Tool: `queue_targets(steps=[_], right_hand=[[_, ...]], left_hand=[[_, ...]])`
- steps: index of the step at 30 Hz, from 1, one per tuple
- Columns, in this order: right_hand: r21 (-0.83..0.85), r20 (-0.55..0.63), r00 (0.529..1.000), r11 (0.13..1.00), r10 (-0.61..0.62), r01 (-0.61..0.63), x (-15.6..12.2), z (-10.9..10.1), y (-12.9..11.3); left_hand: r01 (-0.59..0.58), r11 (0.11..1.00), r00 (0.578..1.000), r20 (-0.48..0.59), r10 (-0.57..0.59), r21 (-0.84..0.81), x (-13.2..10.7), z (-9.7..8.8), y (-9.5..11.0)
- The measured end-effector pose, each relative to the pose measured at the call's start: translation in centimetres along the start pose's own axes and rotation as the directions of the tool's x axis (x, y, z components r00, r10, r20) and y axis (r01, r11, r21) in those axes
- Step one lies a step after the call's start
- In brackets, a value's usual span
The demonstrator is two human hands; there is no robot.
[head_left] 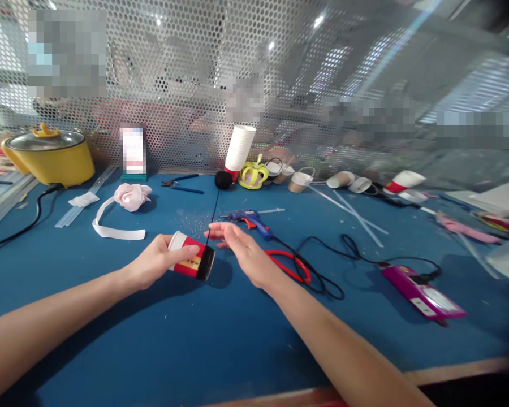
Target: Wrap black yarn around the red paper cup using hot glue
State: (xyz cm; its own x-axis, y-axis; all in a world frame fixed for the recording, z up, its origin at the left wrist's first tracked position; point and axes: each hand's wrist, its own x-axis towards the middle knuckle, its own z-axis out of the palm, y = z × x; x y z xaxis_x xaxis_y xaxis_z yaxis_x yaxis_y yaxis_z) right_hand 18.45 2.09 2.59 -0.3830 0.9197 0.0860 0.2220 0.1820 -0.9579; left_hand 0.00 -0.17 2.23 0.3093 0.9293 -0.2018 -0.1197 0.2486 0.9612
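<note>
My left hand (155, 261) is closed around a paper cup (182, 259) with a red and yellow print, tilted on its side above the table. Black yarn (206, 263) is wound in a band around the cup's base end, which points right. From there a strand runs up to a black yarn ball (223, 180) at the back. My right hand (248, 251) is just right of the cup, fingers stretched out to the left. The strand passes across its fingertips; whether they pinch it is hard to make out.
A blue glue gun (252, 219) with a coiled cable lies beyond my right hand. Pliers (182, 183), a pink ribbon rose (132, 196), stacked cups (240, 147) and a yellow basket (253, 174) are farther back. A yellow pot (53, 161) stands left; a purple power strip (422, 294) lies right.
</note>
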Motion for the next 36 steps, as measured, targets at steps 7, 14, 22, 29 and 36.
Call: queue_targets(steps=[7, 14, 22, 29, 36], right_hand=[[-0.05, 0.174, 0.979, 0.992, -0.11, 0.12, 1.6, 1.1, -2.3], [-0.246, 0.28, 0.946, 0.94, -0.165, 0.237, 4.2, 2.6, -4.5], [-0.745, -0.335, 0.942, 0.609, 0.008, -0.27, 5.5, -6.5, -0.8], [-0.712, -0.437, 0.886, 0.543, 0.154, -0.446, 5.0, -9.3, 4.3], [-0.545, -0.456, 0.883, 0.748, 0.114, -0.378, 2.7, -8.9, 1.6]], left_hand=[[0.007, 0.986, 1.0, -0.001, -0.007, 0.164, 0.0, 0.3, -0.1], [0.057, 0.984, 0.998, -0.012, -0.056, 0.171, 0.2, 0.2, -0.6], [0.028, 0.979, 0.997, -0.082, -0.012, 0.204, 0.3, -0.3, -0.7], [0.023, 0.954, 0.99, -0.136, 0.019, 0.298, 0.6, -0.2, -0.6], [0.024, 0.937, 0.985, -0.169, 0.038, 0.348, 0.8, -0.6, -0.5]])
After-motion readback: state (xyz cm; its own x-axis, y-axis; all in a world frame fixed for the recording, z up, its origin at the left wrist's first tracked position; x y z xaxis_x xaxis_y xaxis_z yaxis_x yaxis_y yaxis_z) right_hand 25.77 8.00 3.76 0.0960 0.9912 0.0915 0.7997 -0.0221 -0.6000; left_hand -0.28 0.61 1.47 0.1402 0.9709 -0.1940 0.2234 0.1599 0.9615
